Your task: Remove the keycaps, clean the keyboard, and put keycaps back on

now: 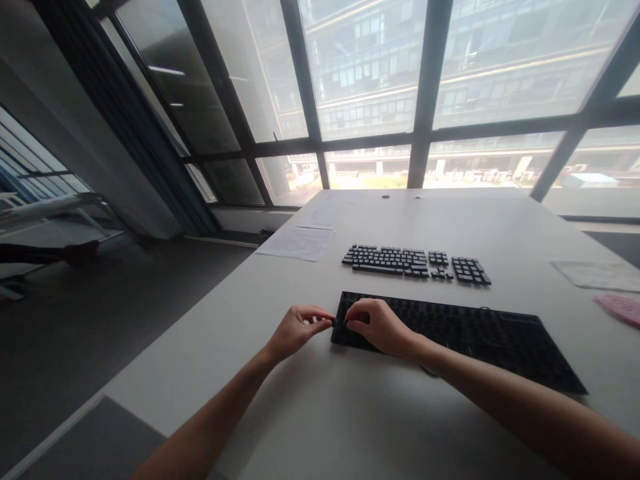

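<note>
A black keyboard (475,340) lies at a slant on the white desk, its face dark and without visible key lettering. My left hand (300,328) is at the keyboard's left end, thumb and forefinger pinching a small black piece that looks like a keycap (334,322). Over that same end, my right hand (376,323) is closed in a pinch, fingertips close to the left ones. Whatever lies between the right fingertips is too small to make out. Behind the keyboard, loose black keycaps (387,259) are laid out in keyboard order.
Sheets of paper (300,243) lie at the desk's left edge. A clear plastic bag (595,274) and a pink item (620,308) are on the right. The white desk (280,400) runs back toward large windows (370,67). Dark floor is on the left.
</note>
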Action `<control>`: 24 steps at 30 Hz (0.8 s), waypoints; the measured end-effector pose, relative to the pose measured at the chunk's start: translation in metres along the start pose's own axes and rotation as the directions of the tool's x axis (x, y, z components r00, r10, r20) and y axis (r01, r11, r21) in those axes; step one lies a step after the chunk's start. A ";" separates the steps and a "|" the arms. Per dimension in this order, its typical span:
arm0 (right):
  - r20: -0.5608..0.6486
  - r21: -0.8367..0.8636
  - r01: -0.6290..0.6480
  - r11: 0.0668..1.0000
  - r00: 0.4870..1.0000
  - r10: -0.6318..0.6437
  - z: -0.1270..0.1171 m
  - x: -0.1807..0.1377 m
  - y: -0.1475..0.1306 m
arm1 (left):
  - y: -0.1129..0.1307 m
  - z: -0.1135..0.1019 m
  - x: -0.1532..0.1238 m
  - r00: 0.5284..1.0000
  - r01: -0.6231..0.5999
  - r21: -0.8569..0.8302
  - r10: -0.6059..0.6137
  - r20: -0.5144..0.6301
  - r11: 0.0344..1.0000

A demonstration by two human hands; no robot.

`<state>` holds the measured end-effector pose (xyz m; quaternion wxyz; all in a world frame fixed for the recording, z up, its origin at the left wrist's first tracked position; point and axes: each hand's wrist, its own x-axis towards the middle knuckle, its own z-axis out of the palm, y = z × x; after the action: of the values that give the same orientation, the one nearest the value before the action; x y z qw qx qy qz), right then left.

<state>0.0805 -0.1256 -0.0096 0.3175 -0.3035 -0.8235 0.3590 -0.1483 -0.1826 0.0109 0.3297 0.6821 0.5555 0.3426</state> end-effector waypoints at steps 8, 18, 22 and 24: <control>0.048 -0.052 0.000 0.999 0.999 0.003 0.004 -0.007 0.002 | -0.007 0.003 0.001 0.993 -0.014 0.018 0.011 0.119 1.000; 0.041 -0.071 0.007 0.997 0.999 -0.004 0.005 -0.009 -0.001 | -0.005 0.007 -0.001 0.995 -0.071 0.022 0.069 0.073 0.997; 0.026 -0.059 -0.002 0.998 1.000 0.004 0.006 -0.010 -0.003 | -0.007 0.004 -0.001 0.994 -0.072 0.033 0.069 0.085 0.997; 0.024 -0.052 -0.011 0.999 1.000 0.012 0.006 -0.011 -0.003 | -0.007 0.005 -0.001 0.995 -0.061 0.035 0.057 0.087 0.998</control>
<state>0.0819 -0.1375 -0.0137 0.2976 -0.3118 -0.8345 0.3431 -0.1485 -0.1826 0.0023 0.3304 0.7184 0.5266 0.3121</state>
